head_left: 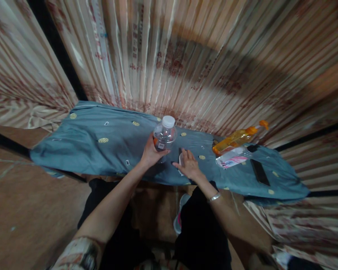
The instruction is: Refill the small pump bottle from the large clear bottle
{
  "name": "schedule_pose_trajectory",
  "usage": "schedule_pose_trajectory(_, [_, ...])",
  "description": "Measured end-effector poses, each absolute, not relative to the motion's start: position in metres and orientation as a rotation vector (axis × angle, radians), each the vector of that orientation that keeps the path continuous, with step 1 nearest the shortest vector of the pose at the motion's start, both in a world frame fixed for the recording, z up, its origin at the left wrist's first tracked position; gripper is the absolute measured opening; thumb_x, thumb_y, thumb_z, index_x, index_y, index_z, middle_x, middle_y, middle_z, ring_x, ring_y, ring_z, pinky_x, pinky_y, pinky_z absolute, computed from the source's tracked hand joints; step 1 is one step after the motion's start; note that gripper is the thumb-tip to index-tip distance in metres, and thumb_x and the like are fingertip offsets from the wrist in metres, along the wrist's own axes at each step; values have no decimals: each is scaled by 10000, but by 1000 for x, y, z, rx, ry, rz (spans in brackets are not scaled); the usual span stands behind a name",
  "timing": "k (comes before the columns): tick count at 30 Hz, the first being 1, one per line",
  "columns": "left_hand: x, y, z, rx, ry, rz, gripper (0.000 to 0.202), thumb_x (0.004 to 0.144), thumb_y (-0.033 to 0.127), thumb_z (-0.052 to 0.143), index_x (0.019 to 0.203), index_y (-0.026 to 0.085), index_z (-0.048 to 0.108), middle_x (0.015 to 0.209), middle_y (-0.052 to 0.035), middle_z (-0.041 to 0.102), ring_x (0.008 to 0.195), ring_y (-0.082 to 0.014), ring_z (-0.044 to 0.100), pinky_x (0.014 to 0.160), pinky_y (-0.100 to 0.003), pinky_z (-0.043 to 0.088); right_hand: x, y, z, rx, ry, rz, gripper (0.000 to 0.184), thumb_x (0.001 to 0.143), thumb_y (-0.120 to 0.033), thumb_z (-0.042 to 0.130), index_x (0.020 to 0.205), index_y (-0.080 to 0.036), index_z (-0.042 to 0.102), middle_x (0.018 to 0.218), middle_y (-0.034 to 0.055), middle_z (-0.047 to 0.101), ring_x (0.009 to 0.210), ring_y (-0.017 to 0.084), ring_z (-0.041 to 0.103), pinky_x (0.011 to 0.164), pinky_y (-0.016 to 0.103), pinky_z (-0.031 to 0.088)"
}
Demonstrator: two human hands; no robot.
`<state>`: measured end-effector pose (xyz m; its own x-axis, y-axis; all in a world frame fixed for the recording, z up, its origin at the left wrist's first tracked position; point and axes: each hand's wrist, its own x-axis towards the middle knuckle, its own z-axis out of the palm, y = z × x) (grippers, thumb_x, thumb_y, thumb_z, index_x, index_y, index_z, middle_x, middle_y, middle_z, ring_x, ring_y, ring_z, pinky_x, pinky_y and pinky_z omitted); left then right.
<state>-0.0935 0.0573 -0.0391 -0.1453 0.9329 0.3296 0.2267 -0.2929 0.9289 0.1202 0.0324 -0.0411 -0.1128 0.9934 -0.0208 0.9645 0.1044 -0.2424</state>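
A clear plastic bottle with a white cap stands upright near the middle of the narrow cloth-covered table. My left hand is wrapped round its side, over a partly visible orange and white label. Further right, my right hand lies palm down with its fingers stretched out on the cloth. A small whitish thing shows at the edge of that palm; most of it is hidden, so its kind cannot be made out.
At the right, an orange bottle with a pump top lies beside a clear bottle with a pink-and-white label. A dark phone rests near them. Behind the table hangs a pleated curtain, with a black pole at left.
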Motion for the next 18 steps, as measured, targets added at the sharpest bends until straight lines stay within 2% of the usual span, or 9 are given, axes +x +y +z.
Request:
schedule_pose_trajectory(2, [-89, 58, -42, 1526, 1333, 1485, 804, 519, 275, 925, 1214, 181, 533, 1238, -122, 636, 1220, -336, 601, 1060, -508, 467, 126, 24, -69, -1978, -2144, 315, 628, 895, -375, 594, 1462, -119, 502, 1585, 233, 387, 1464, 382, 388, 1128, 589, 384])
schedule_pose_trajectory(5, [-85, 59, -47, 1546, 1326, 1470, 810, 508, 265, 924, 1217, 174, 544, 1242, -127, 625, 1228, -347, 592, 1067, -523, 460, 136, 31, -79, -1818, -1870, 444, 417, 887, -261, 502, 1233, -116, 685, 1396, 202, 612, 1304, 307, 570, 1098, 504, 439])
schedule_pose_trajectory(7, [-84, 59, -48, 1559, 1315, 1459, 837, 512, 259, 919, 1246, 162, 530, 1259, -140, 619, 1231, -353, 591, 1075, -531, 452, 139, 41, -67, -1703, -1631, 641, 381, 874, -327, 506, 1116, -132, 727, 1111, 143, 751, 1046, 275, 690, 964, 459, 534])
schedule_pose_trajectory(8, [-83, 60, -48, 1563, 1310, 1454, 861, 513, 256, 917, 1269, 159, 515, 1274, -146, 615, 1238, -355, 588, 1082, -533, 446, 137, 45, -57, -1628, -1519, 747, 394, 868, -381, 520, 1103, -142, 727, 980, 105, 769, 909, 256, 707, 874, 434, 567])
schedule_pose_trajectory(10, [-82, 60, -48, 1571, 1301, 1447, 913, 523, 255, 911, 1320, 165, 474, 1307, -151, 605, 1249, -351, 584, 1092, -531, 439, 128, 50, -32, -1431, -1346, 871, 467, 855, -481, 558, 1155, -154, 704, 886, 61, 763, 769, 221, 694, 761, 381, 579])
schedule_pose_trajectory(11, [-81, 60, -47, 1574, 1296, 1442, 926, 532, 259, 906, 1338, 172, 458, 1317, -148, 604, 1249, -346, 587, 1093, -529, 439, 120, 51, -18, -1321, -1303, 875, 500, 853, -518, 581, 1195, -170, 688, 936, 56, 765, 802, 213, 696, 774, 362, 574])
schedule_pose_trajectory(14, [-79, 58, -47, 1596, 1270, 1409, 886, 555, 277, 894, 1327, 183, 470, 1299, -136, 626, 1229, -338, 606, 1080, -522, 457, 92, 55, 18, -1098, -1356, 786, 513, 869, -593, 592, 1209, -219, 681, 1133, 51, 739, 1064, 216, 672, 943, 353, 529])
schedule_pose_trajectory(16, [-78, 56, -48, 1614, 1248, 1384, 855, 548, 283, 897, 1296, 178, 497, 1282, -135, 639, 1228, -340, 610, 1082, -520, 459, 76, 65, 31, -1070, -1381, 818, 547, 888, -672, 509, 1097, -207, 707, 1061, 54, 747, 1038, 215, 679, 913, 341, 540])
schedule_pose_trajectory(18, [-78, 54, -49, 1628, 1230, 1369, 860, 532, 290, 905, 1283, 172, 504, 1287, -142, 639, 1238, -343, 605, 1094, -522, 452, 66, 78, 30, -1133, -1311, 936, 643, 876, -748, 435, 909, -167, 708, 835, 67, 742, 847, 223, 704, 775, 336, 569])
